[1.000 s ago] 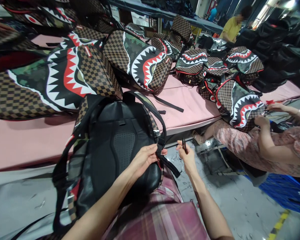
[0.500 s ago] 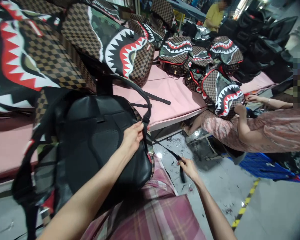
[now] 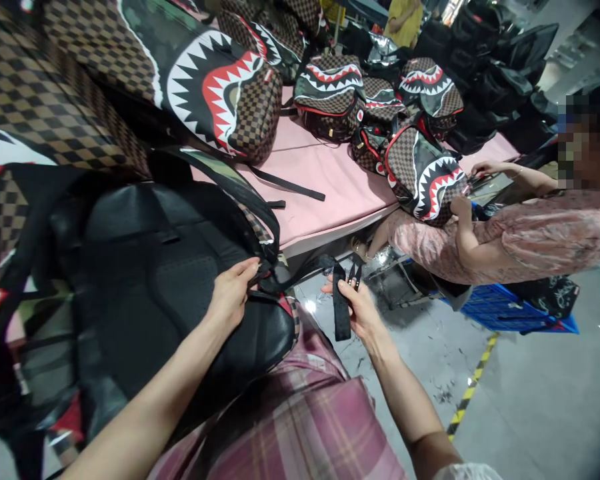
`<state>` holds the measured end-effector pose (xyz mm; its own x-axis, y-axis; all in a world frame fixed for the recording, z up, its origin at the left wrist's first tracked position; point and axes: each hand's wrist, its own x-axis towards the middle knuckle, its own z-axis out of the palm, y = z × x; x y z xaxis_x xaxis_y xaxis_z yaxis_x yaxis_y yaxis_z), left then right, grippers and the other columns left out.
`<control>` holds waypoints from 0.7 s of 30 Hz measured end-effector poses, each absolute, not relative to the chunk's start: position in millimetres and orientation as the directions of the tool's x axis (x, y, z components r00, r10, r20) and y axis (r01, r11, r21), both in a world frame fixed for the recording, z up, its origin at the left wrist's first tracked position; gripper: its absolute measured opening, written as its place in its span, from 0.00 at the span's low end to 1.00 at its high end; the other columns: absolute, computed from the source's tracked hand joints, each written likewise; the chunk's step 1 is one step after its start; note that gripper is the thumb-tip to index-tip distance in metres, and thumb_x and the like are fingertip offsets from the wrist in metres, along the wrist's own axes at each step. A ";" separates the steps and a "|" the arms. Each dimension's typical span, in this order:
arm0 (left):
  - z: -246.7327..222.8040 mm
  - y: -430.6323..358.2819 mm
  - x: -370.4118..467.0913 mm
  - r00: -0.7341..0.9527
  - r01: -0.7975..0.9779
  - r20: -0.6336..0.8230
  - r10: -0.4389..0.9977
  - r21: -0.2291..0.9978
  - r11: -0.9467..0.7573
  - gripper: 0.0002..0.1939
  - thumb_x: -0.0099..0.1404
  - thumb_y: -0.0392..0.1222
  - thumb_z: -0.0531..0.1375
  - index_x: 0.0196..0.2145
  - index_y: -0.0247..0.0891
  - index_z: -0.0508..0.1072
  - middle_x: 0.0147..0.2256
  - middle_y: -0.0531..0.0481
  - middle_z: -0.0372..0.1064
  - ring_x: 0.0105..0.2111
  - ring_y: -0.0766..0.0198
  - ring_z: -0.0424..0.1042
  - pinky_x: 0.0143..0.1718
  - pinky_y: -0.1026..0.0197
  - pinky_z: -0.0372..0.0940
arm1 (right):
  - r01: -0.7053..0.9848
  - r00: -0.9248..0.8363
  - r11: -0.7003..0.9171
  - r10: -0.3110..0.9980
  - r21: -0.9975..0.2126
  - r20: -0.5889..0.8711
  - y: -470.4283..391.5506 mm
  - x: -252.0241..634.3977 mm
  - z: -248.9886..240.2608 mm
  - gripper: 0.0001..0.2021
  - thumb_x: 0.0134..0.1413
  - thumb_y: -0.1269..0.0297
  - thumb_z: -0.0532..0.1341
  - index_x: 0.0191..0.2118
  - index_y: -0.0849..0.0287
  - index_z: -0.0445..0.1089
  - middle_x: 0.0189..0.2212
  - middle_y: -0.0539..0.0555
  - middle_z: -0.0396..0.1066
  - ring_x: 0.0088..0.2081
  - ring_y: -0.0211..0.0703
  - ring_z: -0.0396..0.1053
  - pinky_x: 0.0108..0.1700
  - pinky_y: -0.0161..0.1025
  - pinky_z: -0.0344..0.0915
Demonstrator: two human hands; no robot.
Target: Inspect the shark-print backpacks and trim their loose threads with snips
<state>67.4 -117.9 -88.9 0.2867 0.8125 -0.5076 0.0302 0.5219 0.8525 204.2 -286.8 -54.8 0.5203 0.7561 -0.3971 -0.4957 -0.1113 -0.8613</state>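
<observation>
A black-backed backpack (image 3: 125, 287) lies across my lap with its padded back panel facing up. At its right edge, my left hand (image 3: 233, 293) pinches the black webbing beside the strap's lower end. Off to the right, above the floor, my right hand (image 3: 357, 303) grips the loose webbing strap (image 3: 341, 313), whose flat end hangs down over the fingers. Small black snips (image 3: 355, 272) with two pointed tips stick up from the same hand. A slack stretch of the strap runs between both hands.
Shark-mouth checkered backpacks (image 3: 220, 93) crowd the pink-covered table (image 3: 325, 173). At right, a person in a floral garment (image 3: 540, 233) handles another backpack (image 3: 430, 177). A blue crate (image 3: 515, 310) stands on the floor by yellow-black tape (image 3: 473, 387). Black bags (image 3: 495, 80) are piled behind.
The strap has gone from taut to slack. My right hand has turned and risen, bringing the snips into sight. My left hand has shifted left and slightly down; the whole view has shifted.
</observation>
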 end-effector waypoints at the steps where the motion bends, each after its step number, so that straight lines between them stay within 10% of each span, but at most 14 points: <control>1: -89.0 -123.4 59.7 0.246 0.076 -0.412 0.877 0.911 0.406 0.16 0.57 0.37 0.59 0.45 0.35 0.69 0.43 0.43 0.71 0.43 0.59 0.72 0.43 0.59 0.67 | -0.453 0.545 -0.104 0.753 -0.886 -0.367 -283.0 202.2 -52.3 0.18 0.43 0.53 0.65 0.37 0.62 0.73 0.27 0.53 0.74 0.14 0.27 0.46 0.15 0.29 0.42; 7: -83.1 -164.8 -25.0 0.325 0.431 0.330 0.886 0.783 -0.449 0.12 0.60 0.43 0.57 0.42 0.40 0.70 0.45 0.46 0.70 0.47 0.57 0.67 0.52 0.52 0.60 | -0.095 0.628 -0.196 0.749 -0.976 -0.211 -272.9 194.9 -46.9 0.16 0.36 0.57 0.68 0.33 0.61 0.72 0.26 0.51 0.72 0.26 0.38 0.66 0.28 0.33 0.62; 11: -96.4 -171.8 -116.6 0.186 0.722 0.468 0.864 0.532 -0.443 0.11 0.62 0.42 0.55 0.41 0.38 0.70 0.43 0.43 0.70 0.48 0.54 0.66 0.53 0.48 0.58 | 0.243 0.628 -0.418 0.756 -0.876 -0.186 -281.0 216.1 -78.3 0.21 0.37 0.51 0.66 0.35 0.62 0.73 0.28 0.55 0.74 0.31 0.47 0.70 0.33 0.38 0.65; 15: -122.3 -163.9 -200.7 -0.195 0.760 0.247 0.949 0.650 -0.013 0.24 0.54 0.50 0.60 0.46 0.35 0.66 0.49 0.37 0.65 0.52 0.47 0.62 0.54 0.43 0.54 | 0.499 0.582 -0.535 0.790 -0.682 -0.194 -276.2 239.7 -105.1 0.27 0.37 0.45 0.63 0.41 0.60 0.74 0.34 0.57 0.76 0.30 0.50 0.71 0.33 0.40 0.65; 21: -148.1 -122.4 -235.6 -0.286 0.125 -0.473 0.833 0.844 0.522 0.24 0.47 0.50 0.65 0.39 0.34 0.70 0.44 0.38 0.69 0.46 0.49 0.68 0.38 0.56 0.65 | 0.528 0.585 -0.399 0.811 -0.750 -0.019 -246.1 207.7 -82.1 0.23 0.46 0.46 0.58 0.41 0.57 0.74 0.39 0.56 0.75 0.44 0.53 0.70 0.46 0.44 0.64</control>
<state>-235.6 -122.4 -148.1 -0.2864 0.8334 -0.4727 0.1250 0.5217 0.8440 207.7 -246.1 -82.1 0.5852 0.8107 -0.0193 0.5279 -0.3989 -0.7498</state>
